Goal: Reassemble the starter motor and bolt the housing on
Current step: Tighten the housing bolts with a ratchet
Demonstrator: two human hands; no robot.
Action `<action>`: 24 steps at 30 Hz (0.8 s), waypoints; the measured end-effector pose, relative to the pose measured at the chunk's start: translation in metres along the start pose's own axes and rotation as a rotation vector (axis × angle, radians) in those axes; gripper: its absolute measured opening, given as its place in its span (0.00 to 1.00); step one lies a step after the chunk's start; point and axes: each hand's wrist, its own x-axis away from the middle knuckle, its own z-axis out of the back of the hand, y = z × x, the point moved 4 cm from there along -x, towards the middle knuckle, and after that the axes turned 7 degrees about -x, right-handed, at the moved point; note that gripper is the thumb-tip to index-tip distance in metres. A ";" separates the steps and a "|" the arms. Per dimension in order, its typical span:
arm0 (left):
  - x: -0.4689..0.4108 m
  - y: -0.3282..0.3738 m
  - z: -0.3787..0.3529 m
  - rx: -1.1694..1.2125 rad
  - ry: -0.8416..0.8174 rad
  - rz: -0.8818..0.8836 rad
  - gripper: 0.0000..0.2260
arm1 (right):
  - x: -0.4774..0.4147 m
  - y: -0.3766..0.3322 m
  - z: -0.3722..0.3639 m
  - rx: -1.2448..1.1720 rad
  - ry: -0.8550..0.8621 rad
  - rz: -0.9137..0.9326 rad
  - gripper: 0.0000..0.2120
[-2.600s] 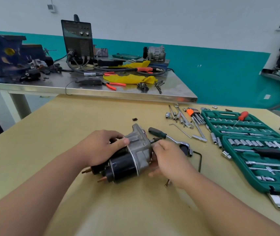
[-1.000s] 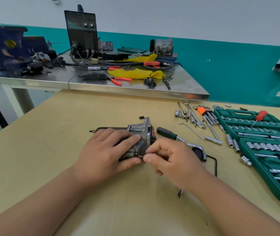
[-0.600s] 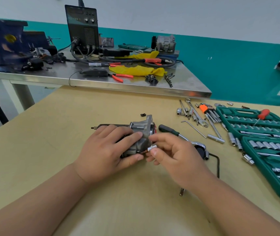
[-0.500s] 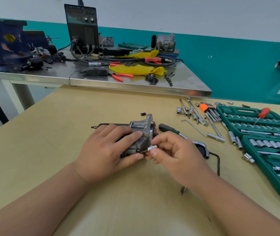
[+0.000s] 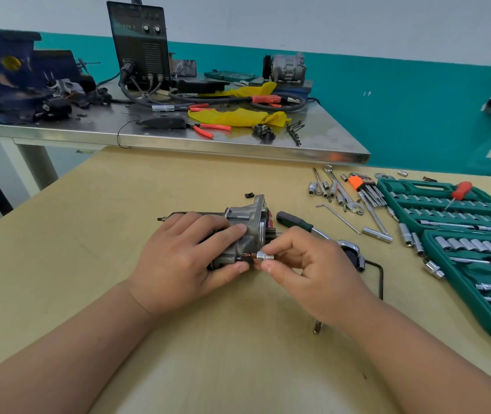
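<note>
Views: one, head-worn, wide-angle.
Station: above the near edge of the tan surface (image 5: 74,264).
Facing: forward and down.
Range: close. Left hand (image 5: 184,261) and right hand (image 5: 312,267) sit mid-frame, with the forearms filling the lower corners.
Far field: steel surface (image 5: 321,135), teal wall (image 5: 417,115).
Right margin: green socket case (image 5: 435,186), cropped.

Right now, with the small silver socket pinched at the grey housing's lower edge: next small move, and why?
Likely spin the small silver knurled socket clockwise with the right hand, running the coppery bolt into the grey cast-metal housing by hand. The socket sits in line on the bolt, the left hand grips the housing steady, and the dark-handled ratchet lies on the table, not in hand.
</note>
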 end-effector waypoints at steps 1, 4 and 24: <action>0.000 0.000 0.000 -0.001 0.000 0.001 0.20 | 0.000 -0.001 0.000 -0.003 0.002 0.010 0.09; -0.001 0.000 0.000 0.002 0.000 0.003 0.20 | 0.000 -0.002 0.001 0.004 -0.012 0.042 0.07; -0.007 0.003 0.007 0.051 -0.025 0.014 0.21 | 0.001 -0.008 -0.001 0.153 0.037 0.051 0.02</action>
